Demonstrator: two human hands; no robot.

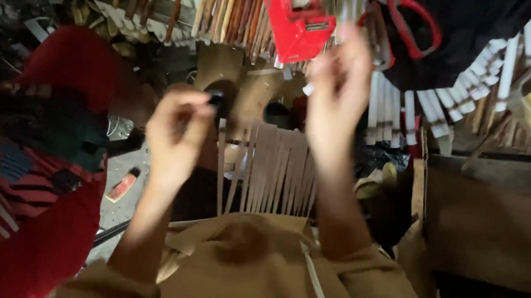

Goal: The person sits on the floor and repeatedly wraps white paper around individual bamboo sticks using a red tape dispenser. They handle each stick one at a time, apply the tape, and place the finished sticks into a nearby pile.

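Small black piece [217, 97] pinched in raised left hand [176, 130]; right hand [337, 98] lifted.

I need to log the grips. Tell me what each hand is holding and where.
The left hand pinches a small black thing at its fingertips; which part cannot be told. The right hand is raised with fingers together, but blur hides whether it holds anything.
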